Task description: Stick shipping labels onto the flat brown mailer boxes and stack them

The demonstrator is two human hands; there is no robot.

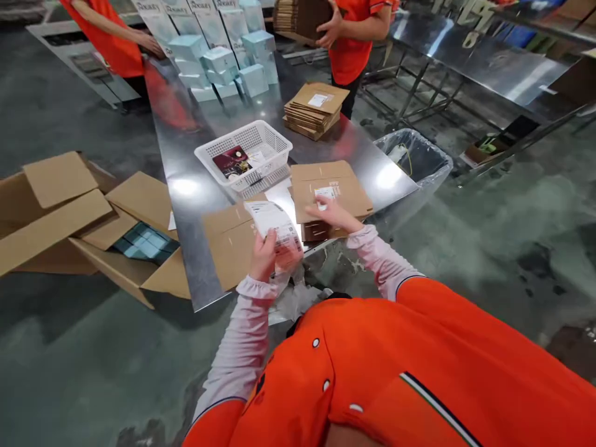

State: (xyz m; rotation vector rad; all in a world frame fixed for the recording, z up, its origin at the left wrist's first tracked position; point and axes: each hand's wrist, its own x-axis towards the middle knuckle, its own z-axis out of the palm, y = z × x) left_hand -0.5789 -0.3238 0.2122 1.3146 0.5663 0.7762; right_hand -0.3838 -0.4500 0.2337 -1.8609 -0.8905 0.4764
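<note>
My left hand [264, 253] is closed on a sheet of white printed shipping labels [275, 225], which curls up over the table's front edge. My right hand [336, 214] lies with its fingers stretched out on a small white label [326, 192] on the top carton of a stack of flattened cardboard cartons [347, 180]. The finger ends partly cover that label. Beneath the label sheet, another flat piece of cardboard [228, 245] rests on the metal table [186, 211].
Beyond my hands stands a white plastic basket [274, 162] holding printed cards. Further back are a cardboard stack [307, 118] with a label and light-blue boxes [221, 65]. An open carton [135, 273] sits left; a lined bin [435, 164] stands right. Two people in orange work opposite.
</note>
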